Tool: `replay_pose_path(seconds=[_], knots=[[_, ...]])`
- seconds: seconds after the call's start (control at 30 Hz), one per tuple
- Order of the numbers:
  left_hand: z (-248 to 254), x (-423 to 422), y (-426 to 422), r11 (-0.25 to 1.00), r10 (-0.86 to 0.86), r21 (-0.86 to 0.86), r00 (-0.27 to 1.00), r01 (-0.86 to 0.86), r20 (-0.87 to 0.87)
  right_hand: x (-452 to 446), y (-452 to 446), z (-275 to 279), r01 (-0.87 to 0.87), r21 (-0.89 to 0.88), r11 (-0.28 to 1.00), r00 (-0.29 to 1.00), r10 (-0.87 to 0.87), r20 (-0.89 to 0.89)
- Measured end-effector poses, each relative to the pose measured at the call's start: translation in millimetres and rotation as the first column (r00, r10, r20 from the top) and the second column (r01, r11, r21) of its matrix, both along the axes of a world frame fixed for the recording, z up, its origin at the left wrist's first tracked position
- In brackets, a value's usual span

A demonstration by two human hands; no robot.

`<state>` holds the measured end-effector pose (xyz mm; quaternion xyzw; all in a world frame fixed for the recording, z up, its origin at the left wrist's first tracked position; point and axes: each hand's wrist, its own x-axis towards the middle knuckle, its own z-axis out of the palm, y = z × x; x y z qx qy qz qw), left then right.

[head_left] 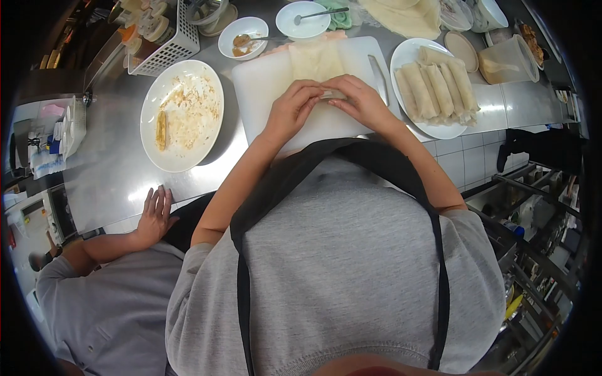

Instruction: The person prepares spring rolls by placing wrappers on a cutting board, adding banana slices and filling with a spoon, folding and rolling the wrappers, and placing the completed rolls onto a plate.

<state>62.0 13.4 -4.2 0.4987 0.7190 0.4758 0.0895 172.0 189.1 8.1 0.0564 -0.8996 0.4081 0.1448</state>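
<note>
With fingers curled nearly closed, the left hand [295, 109] and right hand [359, 103] pinch a thin wrapper [318, 59] at its near edge; the rest spreads beyond them on a cutting board [257, 84]. Rightward, rolls [439, 84] lie on a plate [439, 131]; leftward, 1 strip [162, 130] on a smeared dish [182, 165].

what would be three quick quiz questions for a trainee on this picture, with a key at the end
1. Multiple choice: what lies flat on the cutting board just beyond the left hand and right hand?
A) a knife
B) a thin wrapper
C) a bowl

2. True or false: the rolls lie on a white plate to the right of the cutting board.

3. Short answer: what colour is the long strip on the oval plate to the left of the cutting board?

Key: 1. B; 2. True; 3. Yellow
</note>
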Motion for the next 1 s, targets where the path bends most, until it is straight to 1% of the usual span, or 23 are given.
replay_pose_path(seconds=[0.03, 0.1, 0.17, 0.23, 0.27, 0.33, 0.37, 0.43, 0.57, 0.63, 0.73, 0.8, 0.87, 0.93, 1.0], knots=[[3.0, -0.6, -0.6, 1.000, 0.016, -0.022, 0.998, -0.014, 0.055, -0.2, -0.8, 1.0, 0.018, 0.021, 1.000, 1.000, -0.018, 0.004], [-0.6, -1.4, -2.2, 0.999, 0.003, -0.037, 0.999, -0.001, 0.053, -0.6, -2.5, 1.1, 0.034, 0.042, 0.999, 0.999, -0.035, 0.009], [-4.6, -3.9, -1.5, 0.999, -0.014, -0.050, 0.999, 0.017, 0.052, -1.1, -3.7, -1.0, 0.052, 0.183, 0.982, 0.995, -0.034, -0.096], [-4.0, -6.6, -0.6, 0.996, -0.068, 0.033, 0.970, 0.078, -0.233, -1.6, -3.1, -4.1, 0.051, 0.208, 0.977, 0.995, -0.031, -0.096], [-3.4, -7.1, -2.2, 0.996, -0.070, 0.033, 0.970, 0.080, -0.233, -2.1, -2.4, -4.9, 0.050, 0.233, 0.971, 0.995, -0.028, -0.098], [5.4, -7.0, -5.5, 1.000, 0.024, 0.014, 0.908, -0.021, -0.418, -2.8, -1.5, -3.9, 0.056, 0.218, 0.974, 0.995, -0.035, -0.096], [2.9, -8.1, -7.3, 1.000, 0.024, 0.013, 0.908, -0.020, -0.418, -3.5, -1.3, -3.7, 0.059, 0.201, 0.978, 0.995, -0.041, -0.096], [-2.7, -10.8, -9.5, 0.997, -0.023, -0.072, 0.954, 0.001, -0.298, -7.0, 2.1, -5.4, 0.047, 0.194, 0.980, 0.997, -0.034, -0.067], [-5.9, -20.0, -10.9, 0.993, -0.074, -0.106, 0.960, 0.046, -0.269, -8.8, 4.6, 2.7, -0.015, 0.182, 0.983, 1.000, 0.013, 0.011], [-2.1, -22.8, -11.1, 0.988, -0.131, -0.114, 0.961, 0.106, -0.242, -7.6, 5.3, 1.6, -0.025, 0.179, 0.984, 1.000, 0.027, -0.008], [-1.1, -26.7, -11.0, 0.985, -0.153, -0.112, 0.954, 0.128, -0.256, -7.2, 4.9, -1.7, -0.021, 0.171, 0.985, 0.999, 0.025, -0.021], [-1.2, -29.9, -9.7, 0.985, -0.151, -0.123, 0.952, 0.122, -0.265, -7.1, 4.8, -2.8, -0.006, 0.166, 0.986, 1.000, 0.008, -0.015], [-1.3, -31.3, -9.5, 0.984, -0.151, -0.133, 0.949, 0.118, -0.275, -8.4, 7.3, -3.1, -0.007, 0.103, 0.995, 0.999, 0.002, 0.051], [-2.6, -31.4, -11.9, 0.980, -0.078, -0.193, 0.989, 0.053, -0.126, -11.3, 11.3, -5.1, -0.024, 0.118, 0.993, 0.998, 0.017, 0.062], [-3.0, -33.0, -11.8, 0.979, -0.087, -0.198, 0.984, 0.056, -0.155, -12.9, 13.3, -3.7, -0.041, 0.135, 0.990, 0.997, 0.032, 0.071]])
